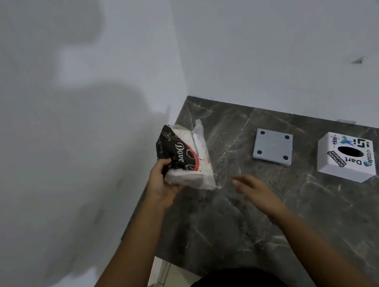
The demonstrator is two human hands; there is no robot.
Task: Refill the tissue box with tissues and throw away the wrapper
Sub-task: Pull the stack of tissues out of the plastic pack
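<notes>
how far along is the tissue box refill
Done: the tissue box is apart from its grey base plate; both lie separately on the marble counter. In hand: the left hand grips the tissue pack, tissues inside its wrapper; the right hand is open and empty beside it. Left: unwrap, load the box, close it, bin the wrapper.

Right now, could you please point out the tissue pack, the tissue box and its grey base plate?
tissue pack [183, 160]: head view, printed wrapper.
tissue box [348, 172]: head view, white top face.
grey base plate [273, 145]: head view, centre.
</notes>
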